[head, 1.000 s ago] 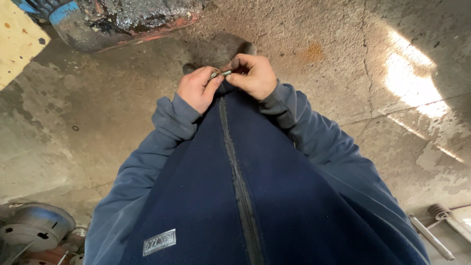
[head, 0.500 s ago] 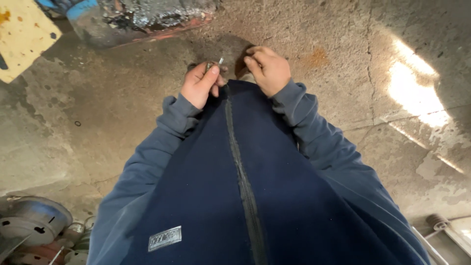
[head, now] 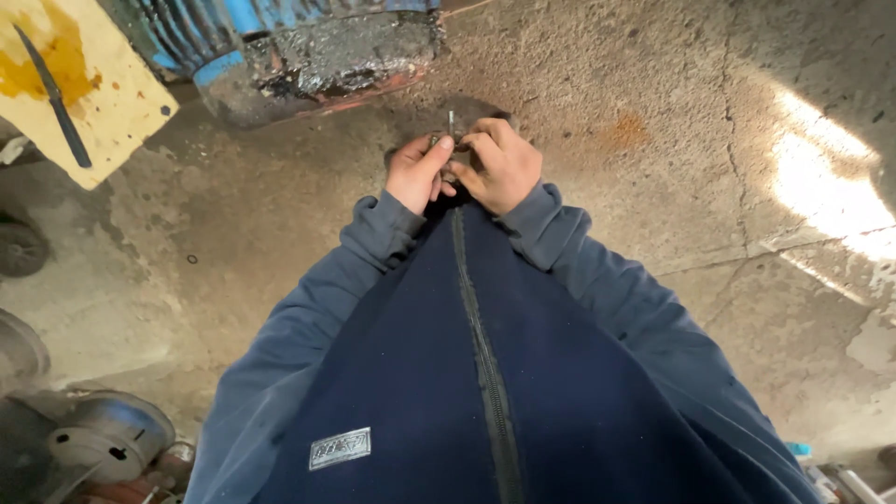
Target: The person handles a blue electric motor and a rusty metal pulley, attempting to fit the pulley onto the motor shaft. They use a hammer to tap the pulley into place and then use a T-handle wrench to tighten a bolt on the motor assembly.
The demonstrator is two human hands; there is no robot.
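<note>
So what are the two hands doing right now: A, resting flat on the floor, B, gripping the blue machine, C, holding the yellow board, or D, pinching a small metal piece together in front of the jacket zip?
D: the left hand and right hand meet above the jacket zip, fingers pinched on a small metal piece, away from the blue machine and the yellow board.

Below me I see a rough concrete floor (head: 653,112), cracked and stained, with a bright sun patch (head: 831,187) at right. At top left a blue, grime-caked motor (head: 317,47) sits on it, just beside a yellow stained board (head: 103,103) bearing a dark blade (head: 56,98). Round metal parts (head: 103,439) lie at lower left, a small ring (head: 191,259) near them.
</note>
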